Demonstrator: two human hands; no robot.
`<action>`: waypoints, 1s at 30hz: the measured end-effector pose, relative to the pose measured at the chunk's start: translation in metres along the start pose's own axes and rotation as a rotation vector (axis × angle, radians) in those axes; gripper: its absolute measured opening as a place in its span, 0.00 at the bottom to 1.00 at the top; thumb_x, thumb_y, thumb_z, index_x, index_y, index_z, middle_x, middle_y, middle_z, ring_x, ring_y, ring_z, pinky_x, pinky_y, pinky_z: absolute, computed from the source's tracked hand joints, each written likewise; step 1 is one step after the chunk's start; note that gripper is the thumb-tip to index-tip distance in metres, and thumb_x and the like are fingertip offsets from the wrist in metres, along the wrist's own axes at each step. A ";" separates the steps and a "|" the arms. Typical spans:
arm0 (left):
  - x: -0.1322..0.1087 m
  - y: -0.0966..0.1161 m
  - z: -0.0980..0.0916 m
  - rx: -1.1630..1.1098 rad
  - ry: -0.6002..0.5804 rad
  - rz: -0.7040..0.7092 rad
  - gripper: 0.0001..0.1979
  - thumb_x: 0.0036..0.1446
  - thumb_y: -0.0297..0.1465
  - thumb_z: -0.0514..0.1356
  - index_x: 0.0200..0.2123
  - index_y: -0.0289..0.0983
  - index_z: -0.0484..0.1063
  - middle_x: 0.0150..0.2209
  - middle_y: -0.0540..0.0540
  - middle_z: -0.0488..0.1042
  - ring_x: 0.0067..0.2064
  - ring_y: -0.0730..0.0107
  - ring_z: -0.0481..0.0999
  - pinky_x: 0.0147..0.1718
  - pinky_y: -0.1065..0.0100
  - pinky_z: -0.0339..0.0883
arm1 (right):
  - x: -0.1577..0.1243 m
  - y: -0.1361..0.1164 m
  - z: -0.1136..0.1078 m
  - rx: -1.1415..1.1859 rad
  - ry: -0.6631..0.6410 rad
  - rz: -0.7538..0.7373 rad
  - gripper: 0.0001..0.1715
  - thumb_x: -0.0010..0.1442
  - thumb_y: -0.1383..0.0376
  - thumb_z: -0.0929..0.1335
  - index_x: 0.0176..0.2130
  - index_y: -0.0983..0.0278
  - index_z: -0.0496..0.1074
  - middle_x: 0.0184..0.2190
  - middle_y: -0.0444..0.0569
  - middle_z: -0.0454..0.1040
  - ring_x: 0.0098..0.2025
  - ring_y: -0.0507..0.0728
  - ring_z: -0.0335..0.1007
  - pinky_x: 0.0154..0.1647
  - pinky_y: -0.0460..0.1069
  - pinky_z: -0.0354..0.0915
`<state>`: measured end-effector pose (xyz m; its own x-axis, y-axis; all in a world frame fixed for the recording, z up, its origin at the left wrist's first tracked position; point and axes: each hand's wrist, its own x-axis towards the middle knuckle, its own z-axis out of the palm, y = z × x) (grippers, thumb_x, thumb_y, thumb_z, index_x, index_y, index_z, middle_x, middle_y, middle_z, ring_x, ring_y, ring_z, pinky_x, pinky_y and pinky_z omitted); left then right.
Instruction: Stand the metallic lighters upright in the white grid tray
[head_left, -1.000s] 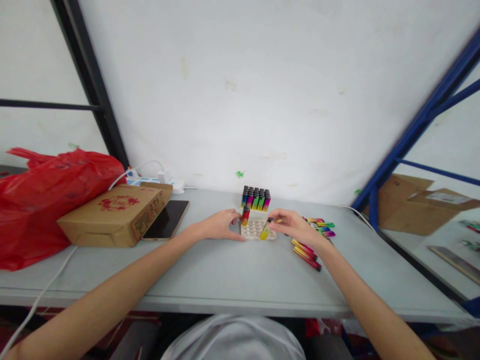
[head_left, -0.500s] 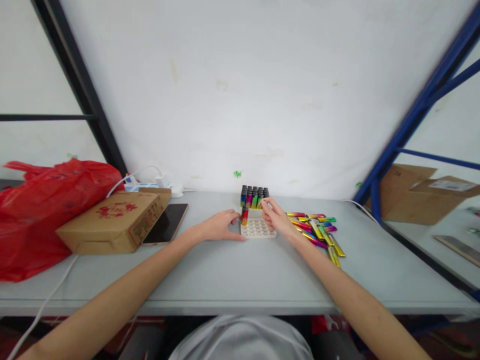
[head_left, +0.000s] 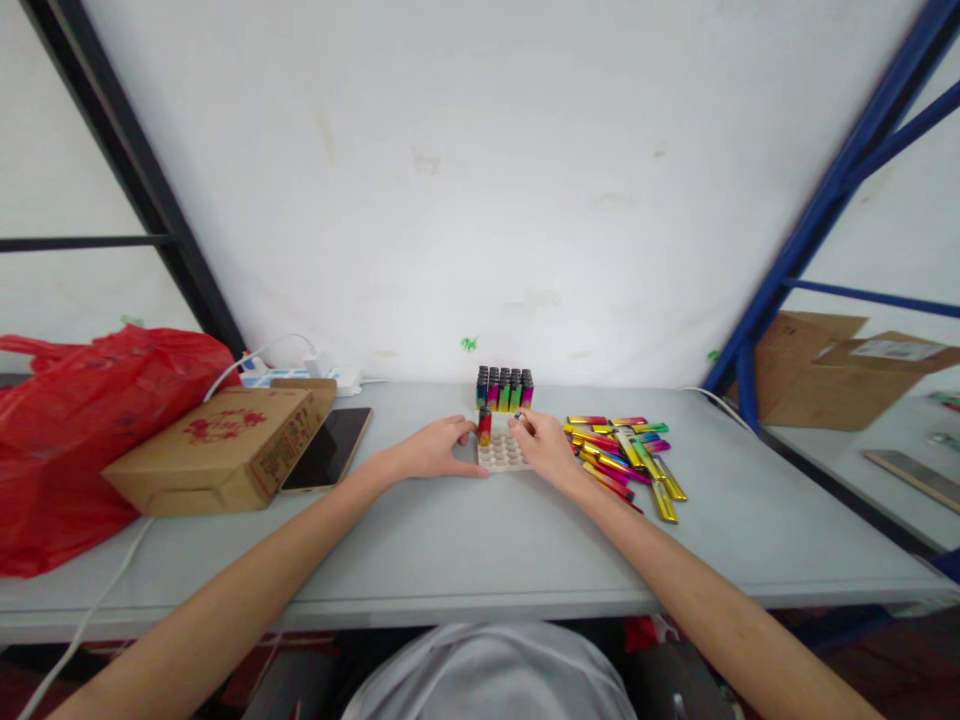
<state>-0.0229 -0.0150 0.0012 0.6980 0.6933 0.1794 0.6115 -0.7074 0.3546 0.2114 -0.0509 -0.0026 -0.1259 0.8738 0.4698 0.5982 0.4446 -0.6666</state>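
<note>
At the middle of a gray counter (head_left: 420, 560) beneath a white wall (head_left: 450, 200), a person's left hand (head_left: 435, 450) spreads thumb from fingers around the left edge of a white pocketed tray (head_left: 504, 458), where a red lighter (head_left: 485, 428) stands upright, while the right hand (head_left: 551, 445) pinches a dark-topped lighter (head_left: 519, 416), mostly hidden by the fingers, over the tray's right side. Rows of upright lighters (head_left: 504, 385) stand just on the far side, and a loose pile of shiny lighters (head_left: 637, 460) lies to the right. At left, a dark phone (head_left: 330, 450) lies beside a cardboard box (head_left: 214, 440) and a red bag (head_left: 112, 400).
</note>
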 end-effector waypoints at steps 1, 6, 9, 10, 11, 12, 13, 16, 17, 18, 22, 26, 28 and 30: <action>0.000 0.000 0.000 0.001 0.001 0.000 0.33 0.51 0.61 0.65 0.42 0.37 0.71 0.41 0.44 0.74 0.41 0.57 0.74 0.40 0.62 0.66 | 0.000 0.000 -0.001 -0.008 0.001 -0.004 0.22 0.66 0.51 0.60 0.25 0.59 0.56 0.19 0.38 0.57 0.23 0.51 0.53 0.28 0.48 0.48; -0.001 -0.001 0.001 0.004 0.007 0.001 0.33 0.52 0.62 0.65 0.42 0.37 0.70 0.41 0.44 0.74 0.41 0.56 0.74 0.41 0.62 0.67 | 0.000 -0.003 -0.009 -0.041 -0.017 -0.060 0.22 0.72 0.50 0.59 0.31 0.59 0.58 0.22 0.39 0.62 0.26 0.53 0.60 0.30 0.47 0.51; -0.001 0.000 0.001 -0.011 0.007 -0.002 0.33 0.51 0.62 0.65 0.42 0.38 0.70 0.41 0.44 0.74 0.42 0.57 0.74 0.41 0.62 0.67 | 0.000 -0.002 -0.016 -0.084 -0.068 -0.199 0.20 0.75 0.53 0.58 0.34 0.59 0.62 0.31 0.44 0.68 0.34 0.55 0.66 0.36 0.48 0.58; -0.001 0.000 0.001 -0.012 0.006 -0.003 0.33 0.51 0.62 0.65 0.41 0.38 0.70 0.41 0.44 0.74 0.42 0.56 0.74 0.41 0.61 0.67 | 0.000 -0.001 -0.017 -0.117 -0.080 -0.248 0.20 0.76 0.53 0.58 0.34 0.60 0.63 0.34 0.46 0.70 0.36 0.55 0.67 0.39 0.48 0.60; -0.001 0.000 0.001 -0.011 0.006 -0.004 0.33 0.51 0.62 0.65 0.41 0.38 0.70 0.41 0.44 0.74 0.42 0.56 0.74 0.41 0.61 0.67 | 0.000 -0.001 -0.017 -0.155 -0.089 -0.287 0.20 0.76 0.53 0.58 0.35 0.60 0.64 0.36 0.47 0.70 0.38 0.56 0.68 0.41 0.48 0.60; -0.001 0.000 0.001 -0.011 0.007 -0.006 0.33 0.51 0.62 0.65 0.41 0.38 0.70 0.41 0.44 0.74 0.42 0.56 0.74 0.42 0.61 0.67 | 0.000 -0.001 -0.018 -0.192 -0.100 -0.306 0.21 0.76 0.52 0.59 0.34 0.60 0.65 0.36 0.48 0.70 0.39 0.56 0.68 0.41 0.48 0.61; -0.001 0.000 0.001 -0.012 0.010 -0.007 0.33 0.51 0.62 0.65 0.41 0.38 0.70 0.41 0.44 0.75 0.42 0.56 0.74 0.42 0.61 0.67 | 0.000 -0.001 -0.017 -0.217 -0.115 -0.304 0.22 0.75 0.51 0.60 0.34 0.60 0.66 0.35 0.47 0.71 0.37 0.56 0.68 0.40 0.48 0.60; -0.001 -0.001 0.003 -0.024 0.020 -0.011 0.33 0.50 0.61 0.66 0.41 0.38 0.71 0.41 0.43 0.75 0.42 0.55 0.75 0.42 0.60 0.68 | 0.000 -0.004 -0.013 -0.195 -0.162 -0.241 0.22 0.75 0.50 0.61 0.34 0.60 0.66 0.29 0.44 0.71 0.31 0.54 0.67 0.34 0.47 0.57; -0.001 -0.002 0.003 -0.026 0.023 -0.013 0.33 0.50 0.61 0.66 0.41 0.38 0.72 0.41 0.43 0.76 0.42 0.55 0.75 0.42 0.60 0.68 | 0.000 -0.006 -0.011 -0.168 -0.175 -0.220 0.21 0.75 0.51 0.62 0.34 0.60 0.66 0.27 0.43 0.72 0.30 0.54 0.67 0.33 0.47 0.57; 0.000 -0.002 0.003 -0.027 0.024 -0.013 0.33 0.50 0.61 0.66 0.41 0.38 0.72 0.41 0.43 0.76 0.42 0.55 0.75 0.42 0.60 0.68 | 0.000 -0.007 -0.009 -0.143 -0.188 -0.204 0.20 0.75 0.51 0.62 0.34 0.60 0.67 0.26 0.42 0.72 0.29 0.54 0.68 0.33 0.47 0.57; 0.000 -0.002 0.003 -0.025 0.026 -0.004 0.33 0.50 0.61 0.66 0.42 0.38 0.72 0.41 0.44 0.76 0.42 0.55 0.76 0.42 0.61 0.68 | 0.000 -0.010 -0.003 -0.142 -0.261 -0.163 0.14 0.75 0.56 0.64 0.39 0.61 0.70 0.29 0.45 0.77 0.32 0.55 0.73 0.35 0.47 0.61; 0.000 -0.001 0.003 -0.011 0.036 0.002 0.31 0.50 0.60 0.66 0.41 0.39 0.72 0.40 0.44 0.75 0.41 0.55 0.76 0.41 0.61 0.69 | 0.003 -0.009 0.003 -0.242 -0.288 -0.212 0.13 0.75 0.58 0.64 0.43 0.63 0.72 0.39 0.51 0.80 0.42 0.58 0.76 0.42 0.49 0.65; 0.000 -0.001 0.003 -0.011 0.033 0.006 0.31 0.51 0.60 0.66 0.41 0.38 0.72 0.40 0.44 0.75 0.41 0.55 0.76 0.41 0.61 0.69 | 0.003 -0.009 0.006 -0.323 -0.290 -0.250 0.15 0.75 0.57 0.64 0.42 0.64 0.74 0.41 0.53 0.80 0.44 0.59 0.76 0.45 0.50 0.65; 0.000 -0.002 0.003 -0.012 0.029 0.011 0.31 0.51 0.60 0.66 0.41 0.38 0.72 0.40 0.44 0.75 0.41 0.55 0.76 0.41 0.60 0.69 | 0.003 -0.010 0.006 -0.396 -0.294 -0.268 0.18 0.74 0.55 0.65 0.40 0.64 0.76 0.39 0.54 0.80 0.42 0.59 0.76 0.43 0.50 0.64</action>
<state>-0.0230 -0.0141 -0.0020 0.6935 0.6890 0.2103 0.5988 -0.7136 0.3636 0.2003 -0.0516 0.0012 -0.4959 0.7838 0.3738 0.7594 0.6002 -0.2511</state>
